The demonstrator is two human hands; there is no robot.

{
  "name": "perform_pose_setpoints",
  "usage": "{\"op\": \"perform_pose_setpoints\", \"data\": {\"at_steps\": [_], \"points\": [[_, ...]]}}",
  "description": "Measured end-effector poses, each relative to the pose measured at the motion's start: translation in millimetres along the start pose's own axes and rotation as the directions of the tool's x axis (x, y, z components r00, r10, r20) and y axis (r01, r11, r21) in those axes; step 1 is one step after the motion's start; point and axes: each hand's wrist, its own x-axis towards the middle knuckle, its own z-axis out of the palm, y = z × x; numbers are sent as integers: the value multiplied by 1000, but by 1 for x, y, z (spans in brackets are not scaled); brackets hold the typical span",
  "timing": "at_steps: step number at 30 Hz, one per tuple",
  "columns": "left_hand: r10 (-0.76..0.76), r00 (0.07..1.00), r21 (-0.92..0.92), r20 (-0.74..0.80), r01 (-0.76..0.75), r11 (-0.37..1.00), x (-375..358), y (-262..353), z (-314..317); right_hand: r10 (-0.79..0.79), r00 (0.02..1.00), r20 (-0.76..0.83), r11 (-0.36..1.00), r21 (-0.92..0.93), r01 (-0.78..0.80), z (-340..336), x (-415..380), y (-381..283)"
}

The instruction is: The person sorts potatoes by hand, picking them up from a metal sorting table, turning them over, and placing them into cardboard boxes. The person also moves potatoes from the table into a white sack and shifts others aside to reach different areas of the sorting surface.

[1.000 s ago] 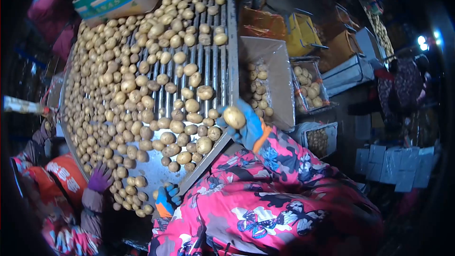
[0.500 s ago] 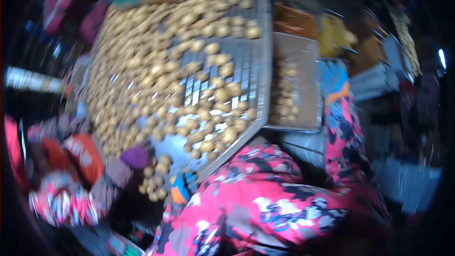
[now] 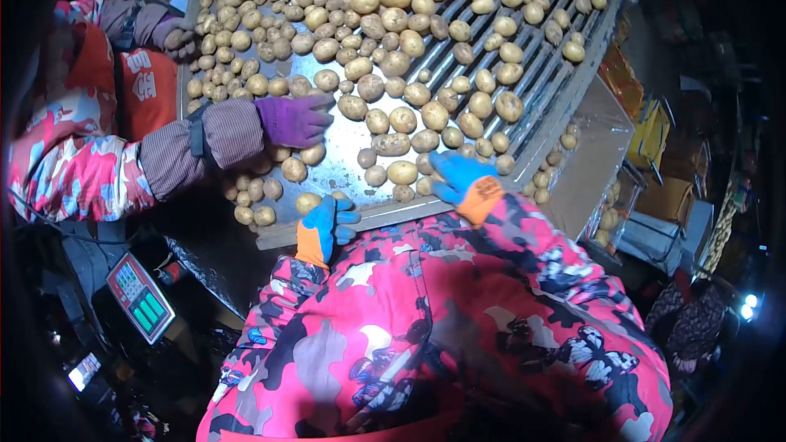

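My left hand point(image 3: 327, 223), in a blue glove with an orange cuff, is at the table's front edge beside a potato point(image 3: 308, 203). Its fingers are apart, pointing right, with nothing seen in them. My right hand point(image 3: 458, 178), gloved the same way, reaches over the front rim among potatoes. Its fingers point up and left, close to a yellowish potato point(image 3: 402, 172). The fingers are spread and no potato shows in them. Many potatoes lie on the metal table point(image 3: 348, 143) and its slatted part.
A co-worker's purple-gloved hand point(image 3: 296, 120) lies over potatoes at the left, and the other gloved hand point(image 3: 174, 37) is farther back. At the right stand a carton point(image 3: 585, 155) and yellow packaging point(image 3: 651, 135). A scale display point(image 3: 140, 298) is at lower left.
The view has turned and sharpened. My right hand has come from beside the carton at the right to the potatoes at the front rim. The co-worker's purple-gloved hand is now farther over the table.
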Motion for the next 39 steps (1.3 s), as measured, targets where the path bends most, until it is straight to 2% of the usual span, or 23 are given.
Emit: {"op": "perform_pose_setpoints", "data": {"at_steps": [2,5,8,10,12,14,15,17,18,20,22,24,26,27,29,31,32,33,34,35,36,37,39], "points": [[9,1000,-8,-5,-9,1000,-4,4,1,-74,966,-249,989,108,104,29,32,-4],[12,1000,-39,7,-12,999,-3,-2,0,-174,970,-169,931,294,218,23,68,-37],[10,999,-91,42,-6,996,1,-6,-3,-351,925,-148,891,250,378,0,38,-51],[22,1000,-9,3,-22,1000,-6,5,3,-254,965,-58,913,314,259,0,13,-23],[27,999,-12,17,-27,1000,-2,0,-2,47,999,21,964,263,-51,-21,-9,3],[22,999,-18,23,-22,1000,-2,-2,-2,128,900,-418,982,179,-57,-14,-27,45],[35,999,-6,25,-34,999,-3,-1,-1,128,903,-410,982,180,-57,-20,-28,47],[48,999,-2,22,-48,999,-5,1,1,356,814,-459,898,410,-161,-37,-23,43],[41,999,2,19,-42,999,-4,0,0,360,816,-453,894,416,-164,-38,-21,38],[24,999,-12,24,-24,1000,0,-3,-3,175,932,-317,967,231,-103,-33,-10,23],[6,1000,-20,14,-6,1000,0,-3,-3,196,980,-20,974,122,-192,-32,6,-13],[45,999,5,18,-45,999,-1,-3,-2,138,990,33,989,56,-140,4,26,-18],[48,999,25,8,-48,999,-7,1,-1,76,995,-59,997,32,-74,53,46,-16],[72,997,38,19,-72,997,-8,-1,-2,136,976,171,991,-25,-134,38,61,-37],[118,991,34,67,-121,992,-2,-10,-7,146,969,199,984,-133,-121,94,84,-15],[57,985,-125,164,-37,992,1,-11,-5,123,985,123,989,61,-131,74,74,8],[-1,972,-207,236,51,977,7,-9,-4,76,997,-6,930,361,-68,41,53,-6],[8,965,-196,262,45,980,8,0,6,214,973,86,595,778,-199,11,36,-21],[31,977,-140,209,-2,990,3,6,15,270,917,295,311,874,-373,0,30,-4],[52,988,-84,143,-40,996,-3,10,22,357,919,169,249,931,-268,-19,12,-4],[54,990,-84,134,-43,996,-1,14,28,338,903,264,238,905,-353,-32,5,30],[24,994,-76,109,-16,997,6,22,35,423,888,179,383,853,-355,-59,-9,42],[31,989,-92,142,-18,996,23,25,43,659,750,-51,20,999,50,-88,-37,91]]}}
